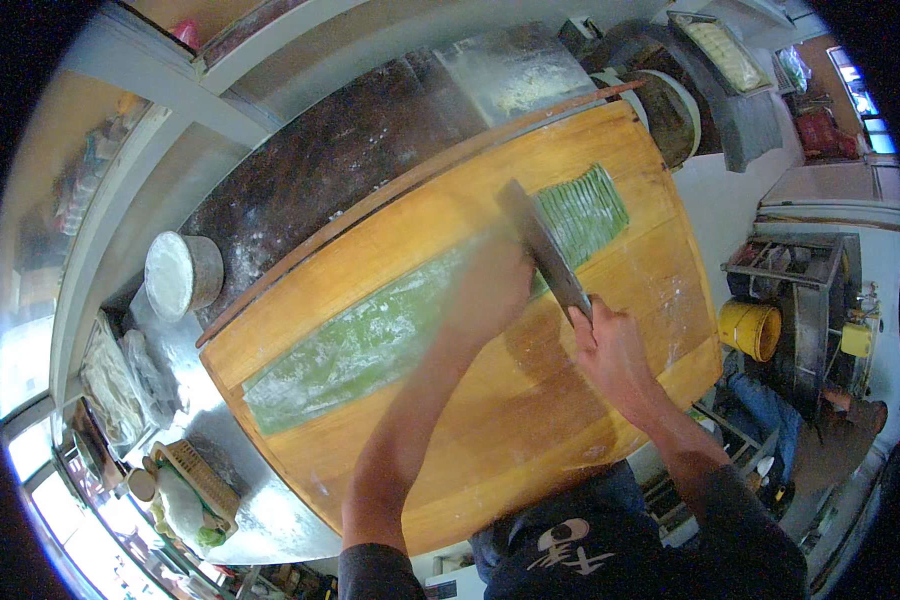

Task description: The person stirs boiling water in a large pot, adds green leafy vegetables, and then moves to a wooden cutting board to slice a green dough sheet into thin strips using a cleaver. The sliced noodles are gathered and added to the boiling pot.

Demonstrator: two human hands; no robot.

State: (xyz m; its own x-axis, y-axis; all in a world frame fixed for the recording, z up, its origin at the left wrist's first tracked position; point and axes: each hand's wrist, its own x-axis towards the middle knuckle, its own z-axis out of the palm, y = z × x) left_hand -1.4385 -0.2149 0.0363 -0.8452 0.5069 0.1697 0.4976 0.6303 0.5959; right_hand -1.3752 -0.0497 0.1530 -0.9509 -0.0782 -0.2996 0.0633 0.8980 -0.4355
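A long, flat band of green dough [345, 341], dusted with flour, lies across the wooden board [450, 465]. My right hand [611, 356] grips the handle end of a broad-bladed knife [551, 251], whose blade crosses the dough's right part. Beyond the blade, narrow cut strips of green dough [589, 210] lie side by side. My left hand [495, 281], blurred, is over the dough, just left of the blade; its fingers are not clear, and I cannot tell how they are set.
A wooden strip [412, 180] runs along the board's far edge. At the left stand a tub of white powder [176, 274] and a woven basket [199, 480]. A yellow bucket [750, 330] is at the right, near another person [832, 442]. A tray of pale dough [720, 52] sits at the upper right.
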